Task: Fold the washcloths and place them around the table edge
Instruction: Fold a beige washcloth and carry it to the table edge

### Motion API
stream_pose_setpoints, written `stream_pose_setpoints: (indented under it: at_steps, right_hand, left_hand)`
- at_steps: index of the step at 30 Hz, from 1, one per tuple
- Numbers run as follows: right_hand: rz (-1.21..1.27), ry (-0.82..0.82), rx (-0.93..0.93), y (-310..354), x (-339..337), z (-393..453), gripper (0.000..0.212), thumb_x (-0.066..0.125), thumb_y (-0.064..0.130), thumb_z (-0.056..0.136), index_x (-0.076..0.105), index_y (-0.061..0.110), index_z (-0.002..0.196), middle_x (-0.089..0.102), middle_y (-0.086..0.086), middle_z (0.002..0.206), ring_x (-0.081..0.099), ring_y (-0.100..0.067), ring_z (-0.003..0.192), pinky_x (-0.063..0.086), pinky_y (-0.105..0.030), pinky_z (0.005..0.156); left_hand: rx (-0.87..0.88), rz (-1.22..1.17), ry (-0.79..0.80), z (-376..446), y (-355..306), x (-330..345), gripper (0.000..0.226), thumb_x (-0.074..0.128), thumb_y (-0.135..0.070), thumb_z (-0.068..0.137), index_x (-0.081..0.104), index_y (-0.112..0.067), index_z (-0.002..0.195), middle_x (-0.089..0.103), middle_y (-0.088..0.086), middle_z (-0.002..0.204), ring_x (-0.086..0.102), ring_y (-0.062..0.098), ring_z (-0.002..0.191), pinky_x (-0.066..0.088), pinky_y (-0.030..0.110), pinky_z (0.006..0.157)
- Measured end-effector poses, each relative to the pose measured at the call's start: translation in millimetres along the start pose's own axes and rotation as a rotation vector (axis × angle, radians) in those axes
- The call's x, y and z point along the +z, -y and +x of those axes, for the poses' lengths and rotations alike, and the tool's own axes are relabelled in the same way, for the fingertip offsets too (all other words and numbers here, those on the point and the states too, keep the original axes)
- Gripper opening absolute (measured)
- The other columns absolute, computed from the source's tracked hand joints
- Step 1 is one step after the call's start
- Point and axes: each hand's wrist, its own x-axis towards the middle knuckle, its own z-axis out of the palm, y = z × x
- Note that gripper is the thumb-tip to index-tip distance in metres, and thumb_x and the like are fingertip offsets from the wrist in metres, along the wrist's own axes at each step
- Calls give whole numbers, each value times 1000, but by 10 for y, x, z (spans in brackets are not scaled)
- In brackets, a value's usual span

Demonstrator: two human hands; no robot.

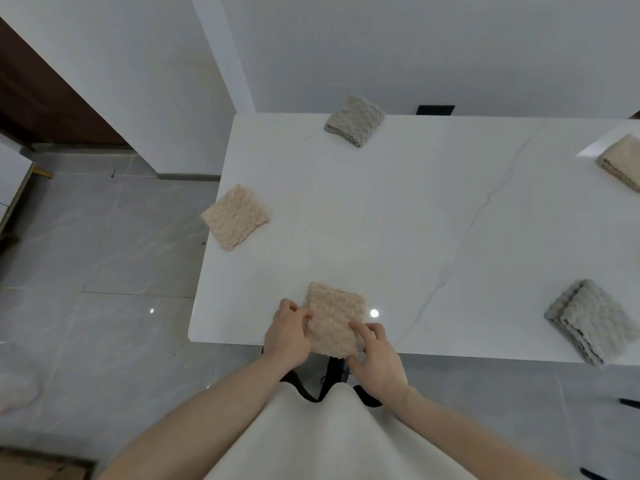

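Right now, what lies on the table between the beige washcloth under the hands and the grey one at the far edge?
Nothing: the head view shows bare white tabletop between the held beige washcloth and the far grey washcloth.

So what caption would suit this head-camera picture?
Both hands, left and right, set a folded beige washcloth at the white table edge.

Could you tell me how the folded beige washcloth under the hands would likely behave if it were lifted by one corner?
The beige washcloth is soft, thick-looking knit, so it would probably droop and unfold. It looks light. Its nubby texture likely grips the glossy table when pushed.
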Motion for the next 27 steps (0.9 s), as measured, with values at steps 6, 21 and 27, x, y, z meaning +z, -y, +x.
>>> stream_pose_setpoints:
  at_steps: [6,21,27]
  right_hand:
    - [190,22,-5,48,-111,91,68,64,22,82,42,36,145,24,14,154,54,-4,112,44,-16,91]
    - [-49,167,-51,113,-184,190,63,53,24,81,31,34,139,18,8,152,67,-30,88,56,-44,77]
    - [-118,210,-35,160,-184,231,71,54,24,83,24,29,147,20,5,153,66,-32,96,54,-42,79]
  left_hand:
    - [-77,-223,167,-13,-75,-16,45,53,-12,86,58,-26,128,38,-5,142,47,15,125,42,28,103]
    - [63,-67,250,-115,-39,-85,70,56,-19,85,39,-27,153,22,-3,160,37,23,141,38,36,113]
    - [87,139,403,-104,-57,-87,83,56,-25,89,15,-26,161,11,-2,166,30,31,142,36,43,114]
